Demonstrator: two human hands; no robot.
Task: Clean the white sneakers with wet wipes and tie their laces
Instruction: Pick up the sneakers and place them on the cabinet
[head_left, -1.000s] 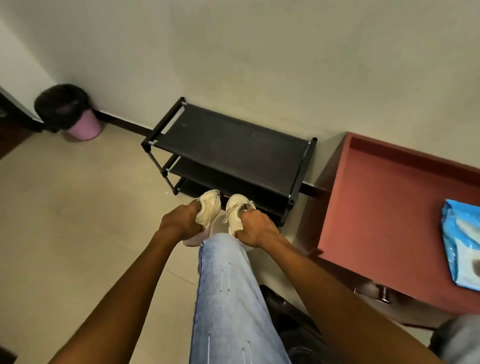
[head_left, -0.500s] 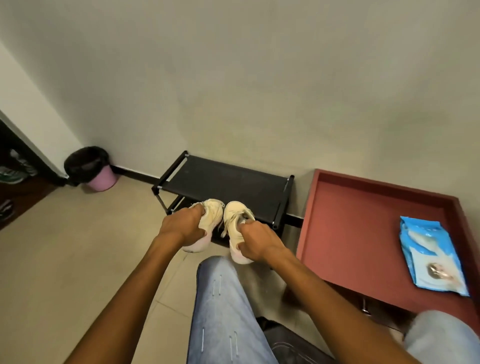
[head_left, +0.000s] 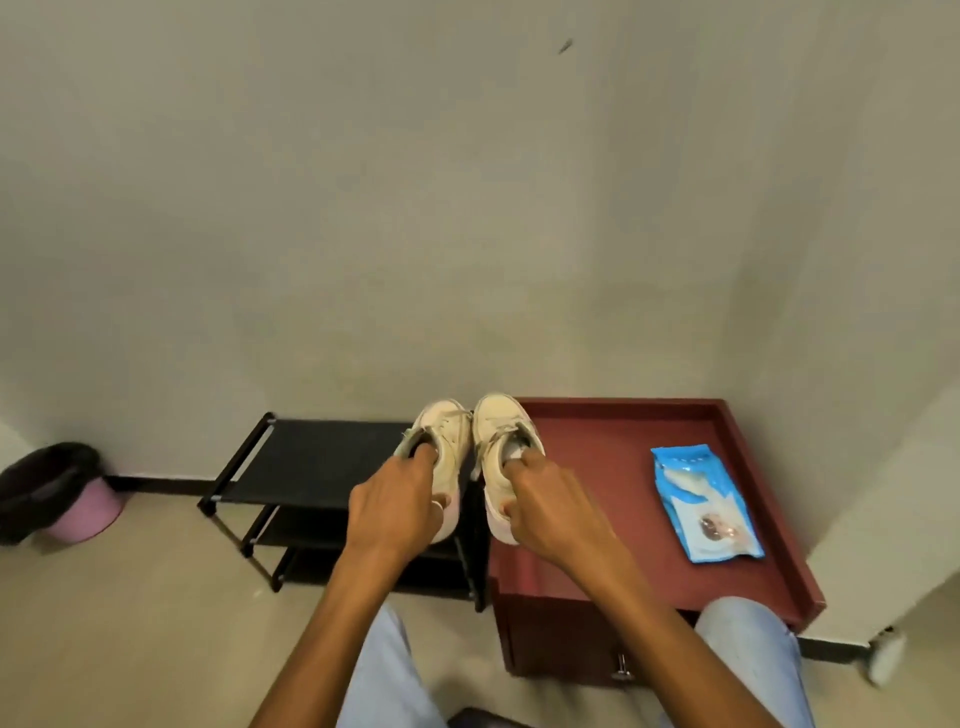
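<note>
White sneakers (head_left: 496, 422) hang over the shoe rack (head_left: 322, 457) and table (head_left: 597, 467) edge, your left hand (head_left: 397, 506) and right hand (head_left: 550, 506) each hooked into one collar; so shallow a hold could let one slip as you set them down

Both arms stretched forward: left hand (head_left: 396, 501) grips the left sneaker (head_left: 450, 430), right hand (head_left: 551, 505) the right sneaker (head_left: 496, 415), fingers (head_left: 423, 455) hooked inside.
</note>
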